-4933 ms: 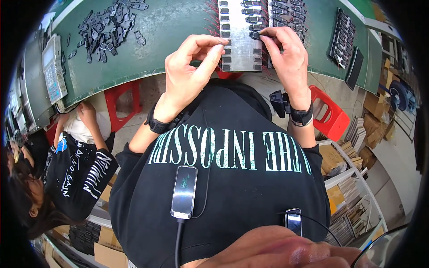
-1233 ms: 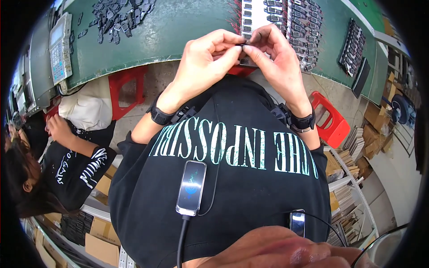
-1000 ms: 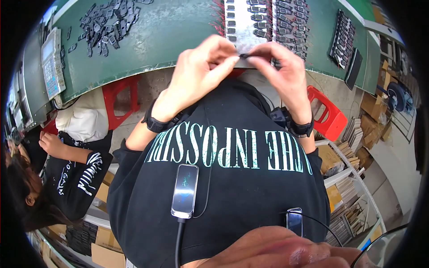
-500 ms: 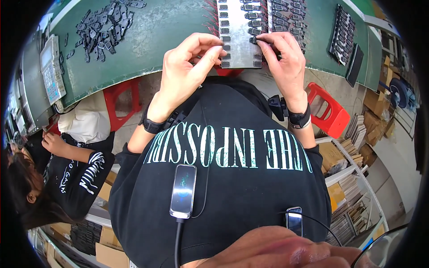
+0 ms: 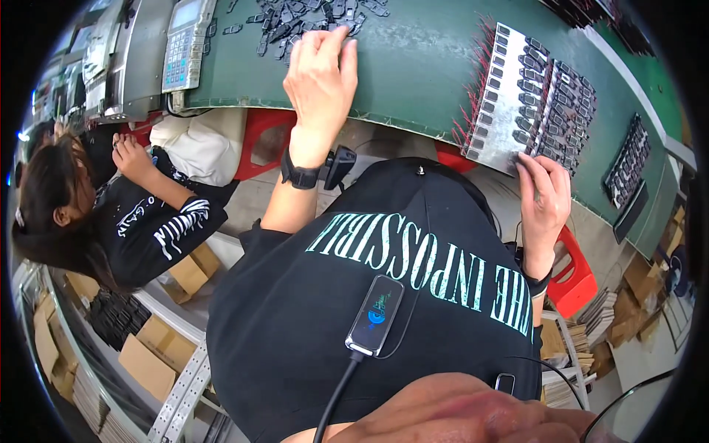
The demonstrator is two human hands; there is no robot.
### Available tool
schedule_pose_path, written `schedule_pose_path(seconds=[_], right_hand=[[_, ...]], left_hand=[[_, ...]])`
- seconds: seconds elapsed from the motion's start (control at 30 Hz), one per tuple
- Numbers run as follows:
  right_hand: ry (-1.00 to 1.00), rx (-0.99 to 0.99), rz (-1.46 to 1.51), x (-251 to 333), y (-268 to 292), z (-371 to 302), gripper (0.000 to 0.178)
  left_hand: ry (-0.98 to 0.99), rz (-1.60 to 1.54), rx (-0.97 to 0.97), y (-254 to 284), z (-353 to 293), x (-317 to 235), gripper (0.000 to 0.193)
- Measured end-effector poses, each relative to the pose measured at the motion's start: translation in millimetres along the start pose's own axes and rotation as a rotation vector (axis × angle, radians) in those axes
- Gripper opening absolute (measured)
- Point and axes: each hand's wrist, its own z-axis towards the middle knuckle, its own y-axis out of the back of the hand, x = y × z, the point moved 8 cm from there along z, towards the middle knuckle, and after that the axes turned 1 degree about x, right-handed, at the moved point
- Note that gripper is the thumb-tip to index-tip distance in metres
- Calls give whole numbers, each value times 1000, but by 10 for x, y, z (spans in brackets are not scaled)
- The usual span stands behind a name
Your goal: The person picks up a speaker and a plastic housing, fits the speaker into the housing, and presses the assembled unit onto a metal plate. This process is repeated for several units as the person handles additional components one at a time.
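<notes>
Black parts (image 5: 283,28) lay beside the left hand (image 5: 319,77), a silver plate (image 5: 504,111) beside the right hand (image 5: 546,193); whether either grasped anything, I couldn't tell.

Bright glare whitens the plate (image 5: 507,96) (fisheye edges bend, corners black).

Far side, our pile of black parts (image 5: 295,21) runs outta frame; we can't tell if the left hand (image 5: 320,80) pinches one.
</notes>
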Motion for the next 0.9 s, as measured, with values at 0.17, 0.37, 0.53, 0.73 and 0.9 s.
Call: schedule_pose_path(seconds=[0.17, 0.37, 0.53, 0.73, 0.9], right_hand=[[4, 21, -24, 50, 15, 63, 22], [-39, 117, 19, 0, -11, 135, 18], [-46, 112, 64, -50, -17, 96, 19], [-119, -11, 241, -76, 99, 24, 15], [-353, -97, 574, -95, 175, -21, 16]], left_hand=[[-20, 157, 12, -39, 88, 51, 18], [-46, 138, 100, -79, 46, -75, 19], [-117, 134, 55, -80, 7, -134, 15], [-135, 137, 49, -81, 26, -99, 12], [-95, -49, -20, 48, 75, -165, 11]])
